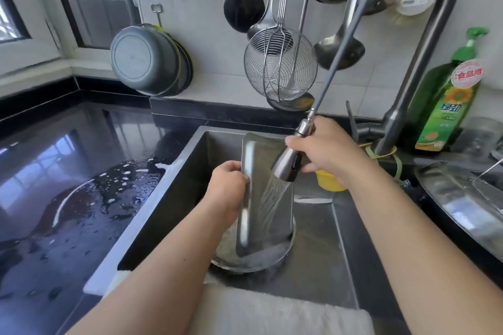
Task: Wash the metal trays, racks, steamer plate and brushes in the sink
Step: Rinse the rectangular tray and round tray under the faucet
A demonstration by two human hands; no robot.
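A rectangular metal tray (265, 198) is held upright in the sink (321, 261), long axis near vertical, its lower end resting in a round steel basin (253, 261). Its left edge is gripped by the left hand (227, 187); the pull-out sprayer head (287, 163) is grasped by the right hand (330, 148), just right of the tray, and water is directed onto the tray's inner face. The tray's back and the basin's contents are hidden.

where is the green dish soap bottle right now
In the head view, the green dish soap bottle stands on the counter at the far right, just behind the faucet's base and beyond the sink.
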